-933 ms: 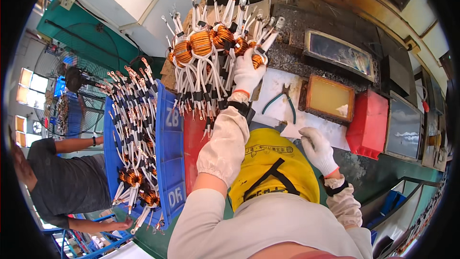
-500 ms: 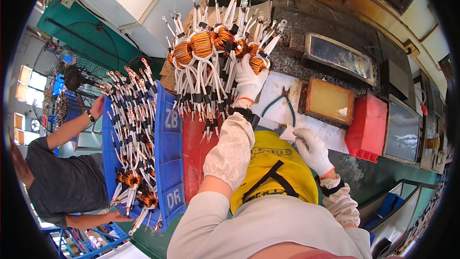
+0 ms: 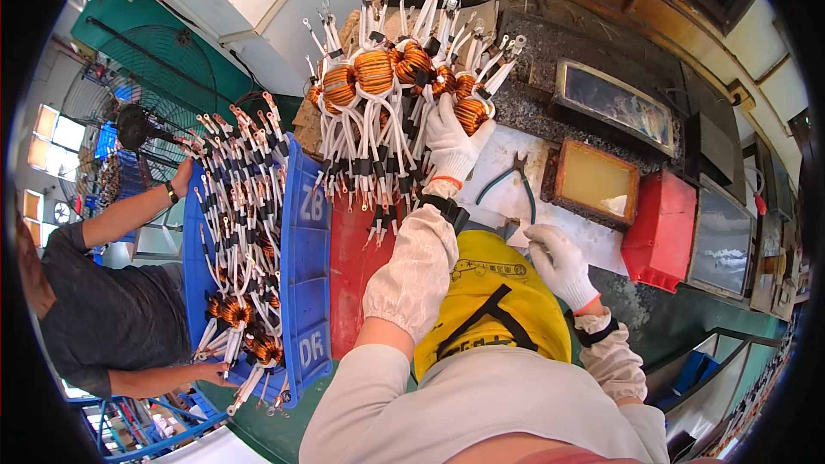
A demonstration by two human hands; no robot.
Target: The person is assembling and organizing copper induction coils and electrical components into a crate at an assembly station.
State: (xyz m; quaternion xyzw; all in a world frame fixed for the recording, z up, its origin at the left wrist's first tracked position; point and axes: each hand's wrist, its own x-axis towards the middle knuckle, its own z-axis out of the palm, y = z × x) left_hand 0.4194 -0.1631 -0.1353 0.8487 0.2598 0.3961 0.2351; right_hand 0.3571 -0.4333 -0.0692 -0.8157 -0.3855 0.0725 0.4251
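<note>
My left hand [image 3: 454, 144], in a white glove, grips the rightmost copper-wound ring coil [image 3: 472, 113], with fingers behind it and the thumb at its near side. This coil sits at the end of a row of similar coils [image 3: 374, 72] with white leads and metal lugs, heaped on the bench. My right hand [image 3: 559, 265], also gloved, rests at the bench's near edge with nothing visible in it, its fingers loosely bent and apart. Just left of its fingertips is a small grey metal part [image 3: 514, 230]. Green-handled pliers [image 3: 513, 179] lie between the hands on a white sheet.
At left, a co-worker [image 3: 107, 301] holds a blue crate [image 3: 307, 249] full of leaded coils. Right of the pliers are a framed tray of yellowish material [image 3: 595, 180], a dark framed tray [image 3: 614, 103] and a red bin [image 3: 660, 228]. A fan [image 3: 137, 125] stands beyond the crate.
My view has turned slightly. My left hand stays at the same coil and my right hand beside the metal part. The green light on the box at the back no longer glows.
</note>
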